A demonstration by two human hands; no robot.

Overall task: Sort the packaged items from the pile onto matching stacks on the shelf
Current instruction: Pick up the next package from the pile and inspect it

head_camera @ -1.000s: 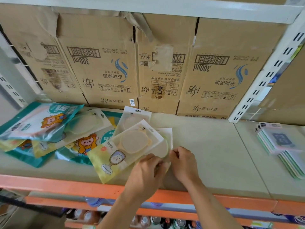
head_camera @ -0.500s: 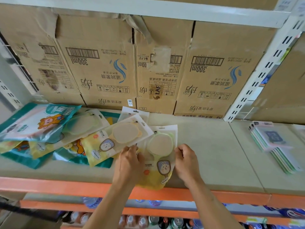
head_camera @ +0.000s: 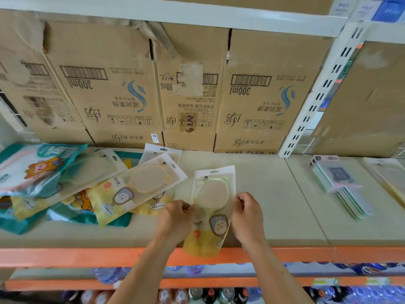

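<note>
L hand (head_camera: 177, 218) and R hand (head_camera: 246, 216) each pinch a side edge of one pack (head_camera: 211, 194), fingers curled onto it; neither is free. The pack sits btwn the hands at the front of the shelf (head_camera: 263, 194), just clear of the pile (head_camera: 87, 189) on the left. Its long axis runs straight away from the person: hang-tab end toward the boxes (head_camera: 122, 88), yellow end poking out past the orange rail (head_camera: 65, 256). Flat on the board or slightly lifted, can't tell. Bare shelf lies behind it and to the right. The only tidy stack (head_camera: 341, 187) is well off to the right and looks like a diff. product. R hand is nearer that side, L hand nearer the pile. Prob. next: lay the pack square about where it is, starting its own stack.
</note>
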